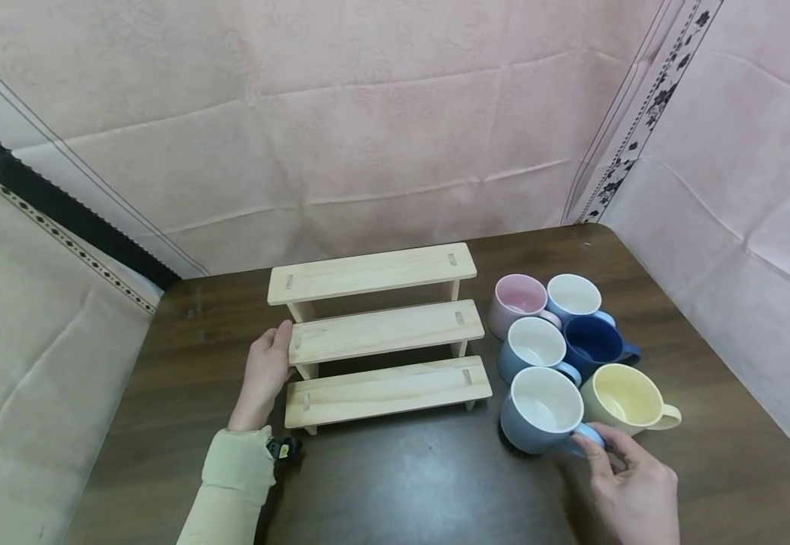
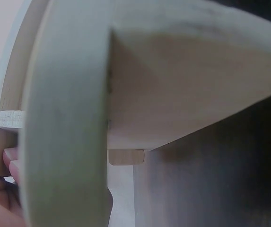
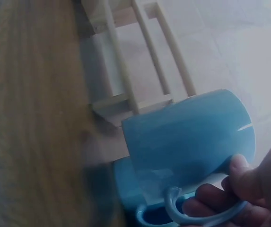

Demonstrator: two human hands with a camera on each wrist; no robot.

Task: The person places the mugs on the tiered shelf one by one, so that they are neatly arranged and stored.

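Observation:
A three-tier wooden shelf [image 1: 388, 331] stands on the table, its tiers stepping up toward the back. My left hand [image 1: 267, 371] grips the left end of the middle tier; in the left wrist view a broad board [image 2: 69, 113] hides most of that hand. My right hand [image 1: 633, 481] pinches the handle of the front blue mug [image 1: 538, 424], which is upright and seems slightly off the table. Beside this mug are a yellow mug [image 1: 625, 397] and, behind it, another light blue mug [image 1: 527, 348]. A dark blue mug [image 1: 592, 344] sits farther back.
A pink mug [image 1: 517, 299] and a light blue mug with a white inside [image 1: 572, 295] make up the back of the mug group. The dark wooden table [image 1: 422, 484] ends at pale patterned cloth [image 1: 381, 151] behind and on both sides.

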